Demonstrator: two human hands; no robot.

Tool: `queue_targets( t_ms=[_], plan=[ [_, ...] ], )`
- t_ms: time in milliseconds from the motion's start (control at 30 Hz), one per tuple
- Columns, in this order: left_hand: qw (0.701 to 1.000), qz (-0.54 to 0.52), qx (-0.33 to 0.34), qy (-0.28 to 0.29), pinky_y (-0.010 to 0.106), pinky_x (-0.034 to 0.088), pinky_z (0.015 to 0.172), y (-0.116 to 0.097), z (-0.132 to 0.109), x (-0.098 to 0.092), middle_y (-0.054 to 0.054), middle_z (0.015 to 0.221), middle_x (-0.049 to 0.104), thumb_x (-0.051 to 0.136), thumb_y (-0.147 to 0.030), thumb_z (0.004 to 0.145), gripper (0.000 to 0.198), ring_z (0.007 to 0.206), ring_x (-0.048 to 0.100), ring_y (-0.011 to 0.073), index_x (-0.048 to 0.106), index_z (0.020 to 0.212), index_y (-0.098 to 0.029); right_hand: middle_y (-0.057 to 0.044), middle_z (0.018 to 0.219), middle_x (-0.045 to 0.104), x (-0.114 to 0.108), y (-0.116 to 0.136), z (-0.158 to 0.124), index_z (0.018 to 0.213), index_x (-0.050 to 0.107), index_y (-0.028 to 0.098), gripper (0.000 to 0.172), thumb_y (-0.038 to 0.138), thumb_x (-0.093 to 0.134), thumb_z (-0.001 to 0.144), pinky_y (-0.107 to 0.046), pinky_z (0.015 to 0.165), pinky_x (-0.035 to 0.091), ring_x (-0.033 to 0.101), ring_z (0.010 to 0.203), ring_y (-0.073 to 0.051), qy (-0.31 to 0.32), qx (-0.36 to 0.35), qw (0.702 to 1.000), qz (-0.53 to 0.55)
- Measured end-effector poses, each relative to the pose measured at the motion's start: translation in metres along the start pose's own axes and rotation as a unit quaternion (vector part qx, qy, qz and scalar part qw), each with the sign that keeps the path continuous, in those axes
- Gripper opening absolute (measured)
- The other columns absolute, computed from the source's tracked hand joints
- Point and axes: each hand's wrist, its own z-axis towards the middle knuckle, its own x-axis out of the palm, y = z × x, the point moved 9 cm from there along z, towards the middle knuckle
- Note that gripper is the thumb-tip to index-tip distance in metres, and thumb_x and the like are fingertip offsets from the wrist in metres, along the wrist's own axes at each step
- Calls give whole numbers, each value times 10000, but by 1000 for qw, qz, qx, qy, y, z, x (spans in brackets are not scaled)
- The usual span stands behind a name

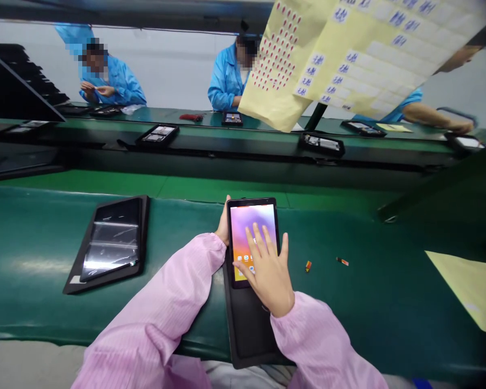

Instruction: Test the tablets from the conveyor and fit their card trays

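Note:
A tablet (247,214) with its screen lit, showing a purple-to-orange picture and app icons, is tilted up at the far end of a black padded tray (251,329). My left hand (223,226) grips the tablet by its left edge, its fingers mostly hidden behind it. Over the screen lies my right hand (270,273), open with the fingers spread; whether it presses on the glass I cannot tell. Two small red-and-yellow pieces, one nearer (308,266) and one farther right (342,261), rest on the green mat to the right.
Left of my arms, a dark tablet (113,237) lies on another black tray (144,219). Yellow paper (470,286) is at the right. Beyond, opened devices in trays (159,134) line a conveyor, with co-workers in blue behind. Yellow sheets (283,59) hang overhead near a green post.

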Motion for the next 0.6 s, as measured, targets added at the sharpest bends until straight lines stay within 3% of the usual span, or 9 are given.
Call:
queue_targets(
  t_ms=[200, 600],
  plan=[
    [1000, 9, -17, -18, 426, 477, 912, 2, 0, -3, 187, 933, 728, 348, -816, 777, 891, 861, 695, 314, 676, 1074, -42, -108, 1518, 375, 3, 7, -40, 1468, 360, 163, 709, 614, 378, 921, -597, 1160, 16, 360, 1386, -310, -6, 8, 1000, 6],
    [999, 22, -15, -42, 421, 500, 881, 1, -4, -2, 181, 932, 731, 331, -821, 778, 898, 844, 694, 306, 694, 1031, -39, -99, 1491, 420, 7, 10, -58, 1433, 432, 187, 676, 622, 352, 922, -583, 1163, -3, 411, 1353, -309, 14, 22, 999, 22]
  ],
)
